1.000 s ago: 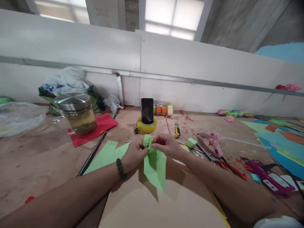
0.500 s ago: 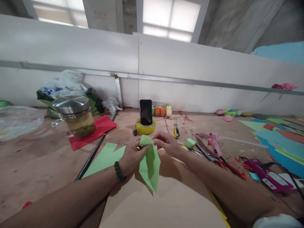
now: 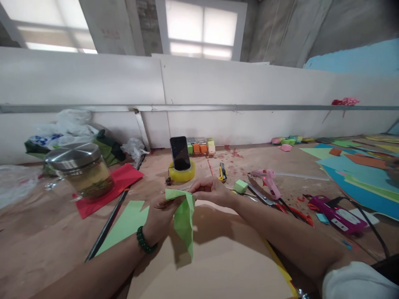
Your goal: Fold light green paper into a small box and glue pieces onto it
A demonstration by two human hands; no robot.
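Observation:
A creased piece of light green paper (image 3: 184, 222) hangs between my hands, its pointed end down over a beige sheet (image 3: 205, 270). My left hand (image 3: 162, 216), below a dark green bead bracelet, pinches the paper near its upper left part. With thumb and fingertips, my right hand (image 3: 209, 191) grips the paper's upper right corner. Another light green sheet (image 3: 126, 224) lies flat to the left of my left hand. Just past my hands, a phone (image 3: 180, 153) leans in a roll of yellow tape (image 3: 183, 173).
At left a lidded glass mug (image 3: 90, 178) stands on red paper (image 3: 127, 179). To the right are a yellow cutter (image 3: 223, 172), a green paper cube (image 3: 240, 186), a pink glue gun (image 3: 267, 182), red-handled scissors (image 3: 301, 216) and a purple power strip (image 3: 339, 214). Coloured sheets (image 3: 361, 182) lie far right.
The view has turned and shifted, so the table's things sit further left. My right hand has come onto the green paper's upper corner, and the top edge now stretches between both hands.

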